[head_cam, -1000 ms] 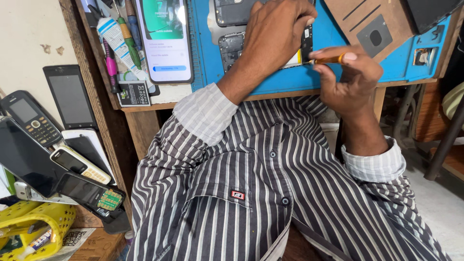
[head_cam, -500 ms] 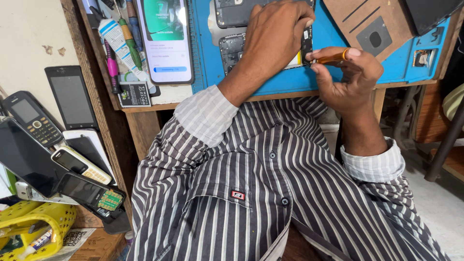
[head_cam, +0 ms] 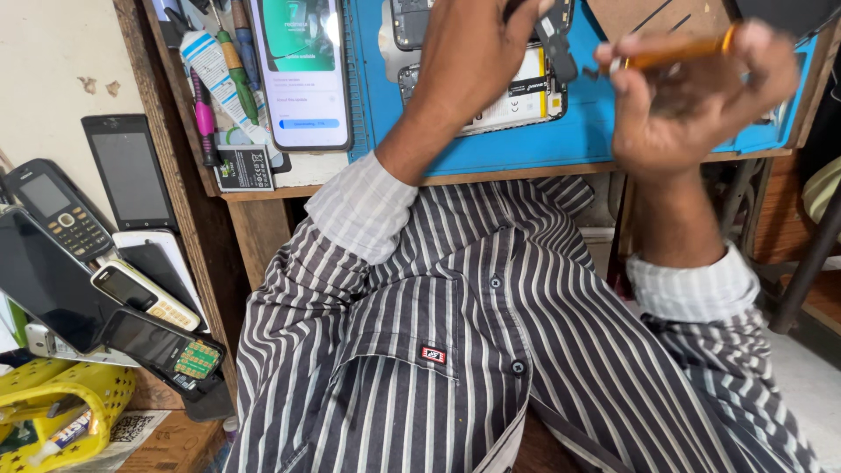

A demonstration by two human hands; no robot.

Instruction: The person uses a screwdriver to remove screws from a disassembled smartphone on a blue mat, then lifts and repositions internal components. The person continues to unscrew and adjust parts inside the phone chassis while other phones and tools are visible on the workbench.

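Top centre: left hand [head_cam: 477,52] grips small black part [head_cam: 557,39] over opened phone [head_cam: 491,96]; part prob light, fragile, best pinched by edges. Right hand [head_cam: 701,96] clutches orange screwdriver [head_cam: 674,51], upper right.

Wooden workbench [head_cam: 263,188]: plank top with a brown front edge, on plain wooden legs; extends out of view at the far side.

- Blue work mat [head_cam: 561,140], covering the centre and right of the top.
- Opened phone [head_cam: 517,101], back removed, battery with white and yellow label showing; lies on the mat, partly hidden by a hand.
- Smartphone [head_cam: 302,70], screen lit green and white, flat just left of the mat.
- White tube [head_cam: 215,74] with blue band, left of the smartphone, tilted.
- Green-handled tool [head_cam: 238,70] and pink-handled tool [head_cam: 203,118], beside the tube.
- Small black battery [head_cam: 243,168], at the near left edge.
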